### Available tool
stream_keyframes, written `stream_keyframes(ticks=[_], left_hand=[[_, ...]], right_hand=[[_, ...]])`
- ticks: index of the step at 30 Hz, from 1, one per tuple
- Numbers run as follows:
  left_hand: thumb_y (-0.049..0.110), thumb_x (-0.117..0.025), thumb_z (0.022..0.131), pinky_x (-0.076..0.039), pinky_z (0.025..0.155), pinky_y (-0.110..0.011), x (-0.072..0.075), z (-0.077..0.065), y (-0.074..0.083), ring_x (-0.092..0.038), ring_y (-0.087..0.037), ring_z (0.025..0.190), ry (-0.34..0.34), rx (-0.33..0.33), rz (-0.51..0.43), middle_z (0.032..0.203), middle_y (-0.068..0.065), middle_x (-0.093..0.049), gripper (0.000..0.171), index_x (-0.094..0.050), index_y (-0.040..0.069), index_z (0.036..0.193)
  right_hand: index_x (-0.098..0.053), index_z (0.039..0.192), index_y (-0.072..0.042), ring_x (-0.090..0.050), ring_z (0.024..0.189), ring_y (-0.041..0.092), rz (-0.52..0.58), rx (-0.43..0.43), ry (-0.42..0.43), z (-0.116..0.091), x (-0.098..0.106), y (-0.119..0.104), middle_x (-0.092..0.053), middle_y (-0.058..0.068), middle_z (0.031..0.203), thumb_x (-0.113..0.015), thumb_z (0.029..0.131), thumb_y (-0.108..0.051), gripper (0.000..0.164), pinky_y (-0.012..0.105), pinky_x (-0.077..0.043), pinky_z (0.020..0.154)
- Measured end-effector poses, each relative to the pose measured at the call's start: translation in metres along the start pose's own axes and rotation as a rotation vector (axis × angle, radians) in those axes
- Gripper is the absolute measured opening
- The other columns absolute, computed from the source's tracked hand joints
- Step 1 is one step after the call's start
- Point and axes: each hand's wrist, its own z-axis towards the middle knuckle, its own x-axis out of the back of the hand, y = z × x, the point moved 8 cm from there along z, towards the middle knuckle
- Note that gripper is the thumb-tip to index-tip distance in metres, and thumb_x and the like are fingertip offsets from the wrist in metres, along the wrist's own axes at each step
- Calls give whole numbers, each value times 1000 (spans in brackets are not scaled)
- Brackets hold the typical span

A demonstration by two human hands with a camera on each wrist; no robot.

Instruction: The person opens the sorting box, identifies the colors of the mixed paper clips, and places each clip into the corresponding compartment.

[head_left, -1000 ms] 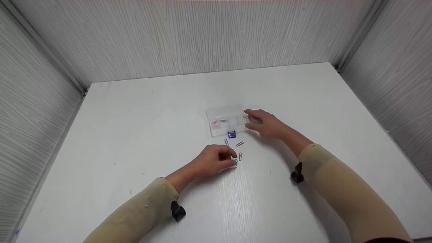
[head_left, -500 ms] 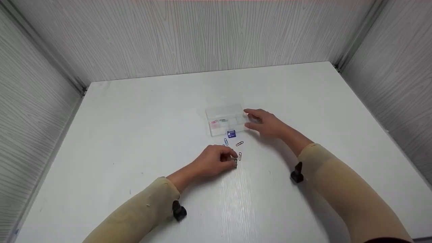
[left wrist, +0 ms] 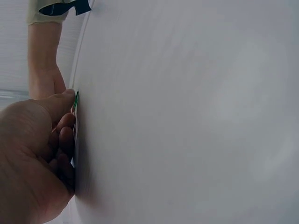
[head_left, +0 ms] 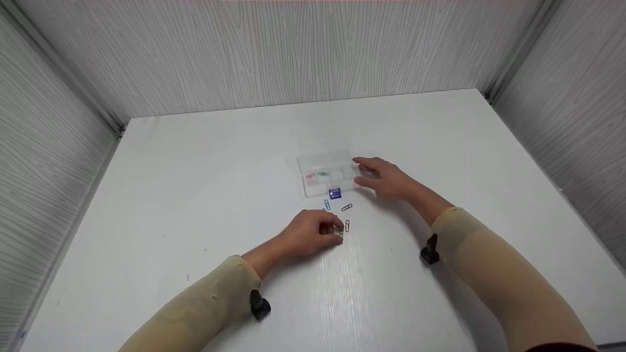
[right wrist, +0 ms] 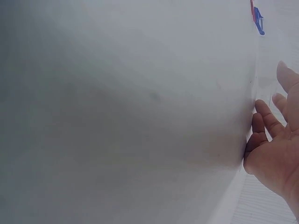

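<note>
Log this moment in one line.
left hand: pinching green clip on table | right hand: at right end of box | box: open, clips inside

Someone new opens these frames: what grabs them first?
Probably the two bare hands on a white table: the left hand has its thumb and fingertip at a green paper clip, while the right hand is at the right end of an open clear box. Next, the dark purple piece at the box's front edge, with colored paper clips lying in front of it.
</note>
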Motion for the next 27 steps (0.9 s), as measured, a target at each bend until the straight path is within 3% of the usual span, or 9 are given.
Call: stream_keyframes(ticks=[27], left_hand=[[17,-84,92,-47,73,-29,-1,1,-2,-57,-9,78,-25,29,2,83,8,-64,17,-78,14,107]], right_hand=[[-40,165,-27,-31,156,31,5,12,7,1,0,1,-41,9,166,-66,104,-47,69,50,-23,126]])
